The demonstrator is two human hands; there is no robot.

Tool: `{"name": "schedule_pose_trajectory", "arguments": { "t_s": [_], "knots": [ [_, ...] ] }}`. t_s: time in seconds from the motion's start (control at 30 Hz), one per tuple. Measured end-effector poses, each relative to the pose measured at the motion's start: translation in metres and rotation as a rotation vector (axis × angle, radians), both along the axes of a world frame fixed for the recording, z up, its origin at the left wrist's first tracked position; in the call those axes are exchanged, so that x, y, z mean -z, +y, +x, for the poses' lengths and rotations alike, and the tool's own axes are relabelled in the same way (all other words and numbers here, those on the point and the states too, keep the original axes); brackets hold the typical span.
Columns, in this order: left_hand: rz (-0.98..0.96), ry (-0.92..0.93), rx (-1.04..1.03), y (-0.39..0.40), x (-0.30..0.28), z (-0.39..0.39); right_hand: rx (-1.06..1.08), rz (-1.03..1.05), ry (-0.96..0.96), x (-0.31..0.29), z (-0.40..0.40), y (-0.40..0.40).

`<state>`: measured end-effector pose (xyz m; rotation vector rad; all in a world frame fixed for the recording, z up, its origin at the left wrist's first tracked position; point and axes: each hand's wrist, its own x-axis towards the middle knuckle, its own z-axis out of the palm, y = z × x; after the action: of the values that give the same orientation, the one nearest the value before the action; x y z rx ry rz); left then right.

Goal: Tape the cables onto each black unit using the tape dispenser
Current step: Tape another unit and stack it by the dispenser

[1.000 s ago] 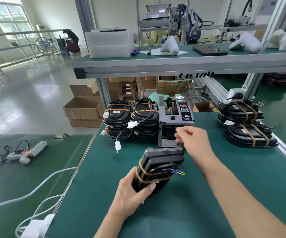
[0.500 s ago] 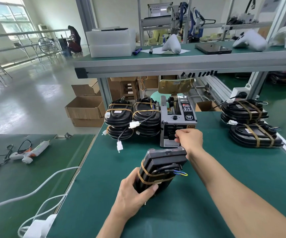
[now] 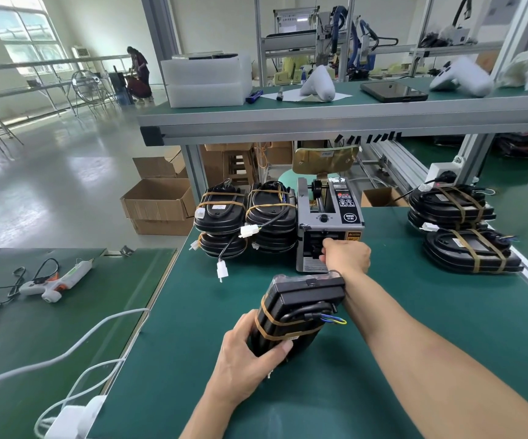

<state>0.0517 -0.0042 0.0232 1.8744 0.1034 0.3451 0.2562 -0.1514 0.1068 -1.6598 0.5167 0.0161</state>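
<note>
the left hand [image 3: 243, 359] gripped the near end of a black ribbed plastic unit [image 3: 294, 315], thumb curled over its top and fingers round its side, holding it tilted just above the green table mat [image 3: 399, 359]. two bands of brown tape [image 3: 283, 326] crossed the unit, and a black cable with blue and yellow wire ends [image 3: 322, 315] lay along its upper face. the right hand [image 3: 346, 256] reached past the unit's far end to the front slot of the grey automatic tape dispenser [image 3: 329, 223], its fingers curled in at the opening; whether they pinched a strip of tape could not be told. the dispenser stood at the middle of the table, just beyond the held unit. touching its left side stood two stacks of untaped-looking black units with white connectors [image 3: 245, 217] hanging from their cables. well apart on the right lay a stack of black units wrapped in brown tape [image 3: 465, 229]. on the neighbouring mat to the left rested a white glue gun [image 3: 56, 278].
</note>
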Motion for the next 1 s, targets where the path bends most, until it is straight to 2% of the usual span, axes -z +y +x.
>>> {"name": "schedule_pose_trajectory", "arguments": {
  "t_s": [0.13, 0.23, 0.33, 0.5, 0.63, 1.0],
  "knots": [
    [-0.008, 0.003, 0.004, 0.000, 0.000, 0.000, 0.034, 0.056, -0.008, 0.006, -0.004, -0.005],
    [-0.009, 0.008, 0.003, 0.000, 0.000, 0.000, -0.007, 0.188, -0.006, 0.014, -0.021, -0.019],
    [-0.004, 0.003, 0.003, 0.000, -0.001, 0.001, -0.105, 0.238, -0.080, 0.011, -0.049, -0.044],
    [-0.001, -0.006, -0.002, 0.000, 0.002, 0.000, -0.254, 0.401, -0.259, -0.030, -0.109, -0.063],
    [0.004, -0.006, 0.003, 0.000, 0.002, 0.001, -0.389, 0.412, -0.319, -0.039, -0.135, -0.051],
    [-0.015, -0.020, -0.010, 0.002, 0.010, 0.003, -0.445, 0.404, -0.325, -0.023, -0.139, -0.045]
  ]
}}
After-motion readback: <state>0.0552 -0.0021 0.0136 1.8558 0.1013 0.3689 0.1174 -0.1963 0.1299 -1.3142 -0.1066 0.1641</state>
